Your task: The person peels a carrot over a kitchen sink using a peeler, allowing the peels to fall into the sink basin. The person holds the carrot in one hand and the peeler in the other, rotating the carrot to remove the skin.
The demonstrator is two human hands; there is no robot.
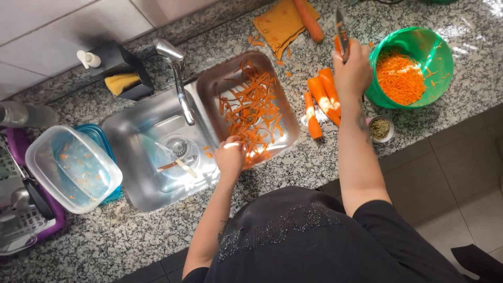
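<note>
Bowl (435,44): was green, right of the sink (141,152).
Carrot peels (251,107): were orange.
Desk (131,236): was speckled grey granite.
Cloth (277,23): was orange, behind the sink.
Sleeve (314,246): was black.

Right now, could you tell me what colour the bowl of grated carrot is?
Green bowl, head view.

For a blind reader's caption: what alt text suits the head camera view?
Seen from above, a person's left hand reaches into a metal tray of carrot peels over a sink, while the right hand holds a knife near peeled carrots and a green bowl.
</note>
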